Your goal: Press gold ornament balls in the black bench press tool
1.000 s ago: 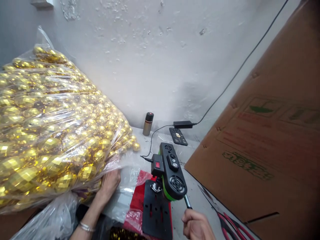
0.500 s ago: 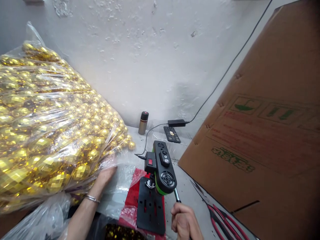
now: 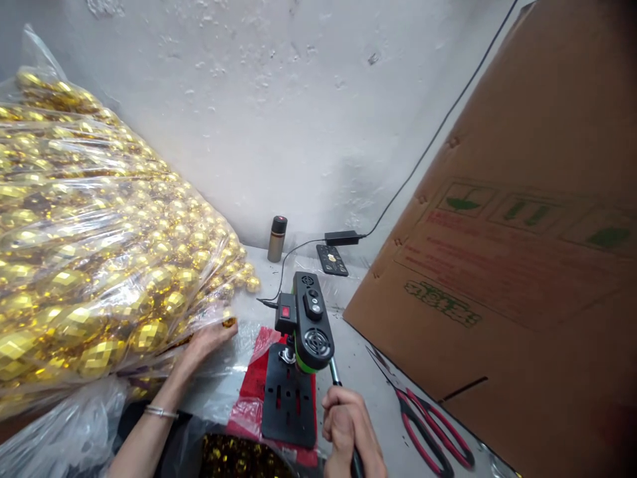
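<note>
- Far left of the black machine [image 3: 314, 325]: clear bag [image 3: 109, 252], bulging with gold faceted beads, large and small.
- Left of the machine, at the bag's lower right edge: left hand [image 3: 212, 340], metal bracelet [image 3: 160, 411] at its wrist. A gold bead [image 3: 229, 322] shows right at the fingertips. Fingers partly covered by film and beads; cannot tell whether they pinch the bead or only touch it, nor how far they are spread.
- Below and left of the machine, at the lower frame edge: heap of gold pieces [image 3: 239, 458], dark surround.
- Left of and under the machine's base plate [image 3: 288, 401]: red plastic sheet [image 3: 249, 392], showing along the plate's margins.
- Behind the machine, to its left: upright bottle [image 3: 277, 240], black cap.
- Behind the machine, to its right: phone-like slab [image 3: 332, 259], lying flat; black adapter [image 3: 342, 238] just beyond it, cord running to the machine.
- Machine's near right side: handle [image 3: 335, 372]. Right hand [image 3: 351, 425] wraps its black grip, fingers curled closed, thumb folded over.
- Right of the machine: red-and-black scissors [image 3: 428, 435], lying flat.
- Far right of the machine: printed cardboard box [image 3: 497, 265].
</note>
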Action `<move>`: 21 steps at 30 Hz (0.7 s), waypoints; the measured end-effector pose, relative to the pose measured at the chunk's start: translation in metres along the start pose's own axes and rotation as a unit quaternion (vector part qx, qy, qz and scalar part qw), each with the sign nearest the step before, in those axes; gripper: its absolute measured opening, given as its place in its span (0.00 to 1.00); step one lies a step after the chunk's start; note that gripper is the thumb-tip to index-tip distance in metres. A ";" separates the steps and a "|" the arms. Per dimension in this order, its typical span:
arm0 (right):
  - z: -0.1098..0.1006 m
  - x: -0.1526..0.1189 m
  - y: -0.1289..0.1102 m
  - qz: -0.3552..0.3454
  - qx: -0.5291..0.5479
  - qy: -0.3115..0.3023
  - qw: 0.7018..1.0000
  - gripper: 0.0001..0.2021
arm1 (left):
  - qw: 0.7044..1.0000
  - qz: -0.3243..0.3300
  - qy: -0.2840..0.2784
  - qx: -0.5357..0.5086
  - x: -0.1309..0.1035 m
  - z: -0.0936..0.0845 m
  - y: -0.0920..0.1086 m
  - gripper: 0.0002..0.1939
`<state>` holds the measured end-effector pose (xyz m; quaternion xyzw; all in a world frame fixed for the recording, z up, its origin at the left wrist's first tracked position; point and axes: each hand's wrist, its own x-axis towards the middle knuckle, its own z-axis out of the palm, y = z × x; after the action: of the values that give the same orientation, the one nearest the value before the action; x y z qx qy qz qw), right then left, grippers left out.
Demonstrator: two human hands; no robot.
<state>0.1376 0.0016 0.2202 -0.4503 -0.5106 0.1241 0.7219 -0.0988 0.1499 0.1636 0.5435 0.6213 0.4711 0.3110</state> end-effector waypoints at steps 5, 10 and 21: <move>-0.004 0.005 0.006 -0.027 -0.005 -0.019 0.999 0.18 | 0.991 -0.068 -0.063 -0.092 -0.049 0.035 0.000 0.30; -0.012 0.021 0.004 -0.095 -0.031 -0.071 0.992 0.16 | 0.926 -0.211 -0.161 -0.268 -0.097 0.073 -0.007 0.37; -0.013 0.025 -0.002 -0.101 -0.045 -0.083 0.990 0.14 | 0.996 0.002 -0.083 -0.027 -0.118 0.100 -0.025 0.30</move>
<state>0.1593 0.0098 0.2366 -0.4165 -0.6166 0.0642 0.6650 0.0075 0.0608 0.0898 0.5735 0.5789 0.4420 0.3751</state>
